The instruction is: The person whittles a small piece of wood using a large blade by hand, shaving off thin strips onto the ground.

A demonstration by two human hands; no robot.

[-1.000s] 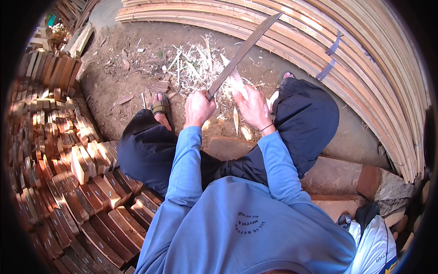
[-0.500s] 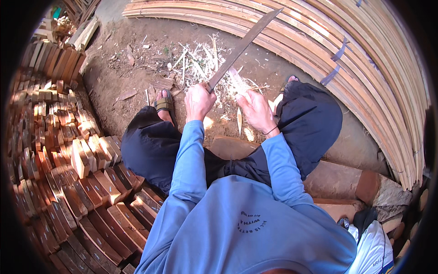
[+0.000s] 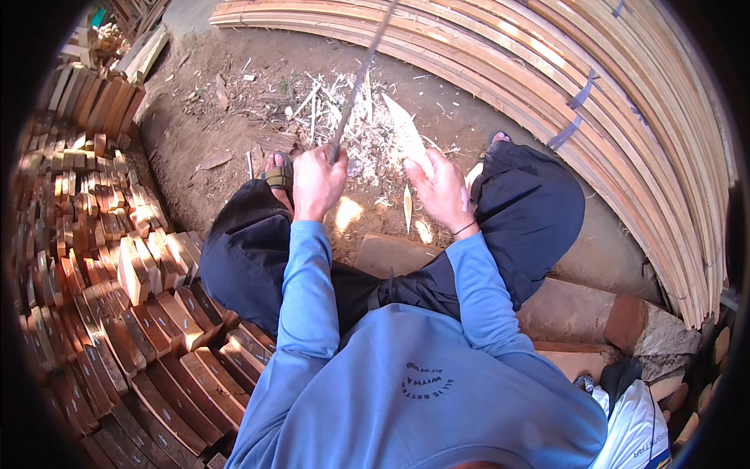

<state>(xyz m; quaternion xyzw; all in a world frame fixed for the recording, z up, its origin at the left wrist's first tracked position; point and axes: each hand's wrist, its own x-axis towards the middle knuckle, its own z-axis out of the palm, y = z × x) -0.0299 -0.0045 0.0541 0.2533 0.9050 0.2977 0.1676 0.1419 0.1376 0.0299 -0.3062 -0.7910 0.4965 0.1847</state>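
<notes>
Pale wood showed in the right hand (image 3: 444, 187): its thumb and fingers pinched the near end of a pointed slat (image 3: 406, 129), and the tip leaned up and left, above the ground. The left hand (image 3: 320, 184) was curled in a fist round the handle of a machete (image 3: 361, 86). The long blade stood to the left of the slat, apart from it, and its top end ran out of view. It was blurred, so I could not tell which way the sharp edge faced.

With a blade this long, the right fingers seemed best placed low on the slat, well out of its path. Light strokes, going away from the body, looked safer than hard chops — the slat was up in the air. The knees, in dark trousers (image 3: 531, 215), were wide apart, which seemed smart, as it gave the blade room.

Past the hands, curly wood shavings (image 3: 332, 102) lay on the dirt, and a thin leaf-shaped wood chip (image 3: 408, 209) lay between the feet. Long wood strips (image 3: 469, 55) lay beyond — some tied with purple bands (image 3: 582, 92). Stacks of brown wood blocks (image 3: 133, 273) filled the left side.
</notes>
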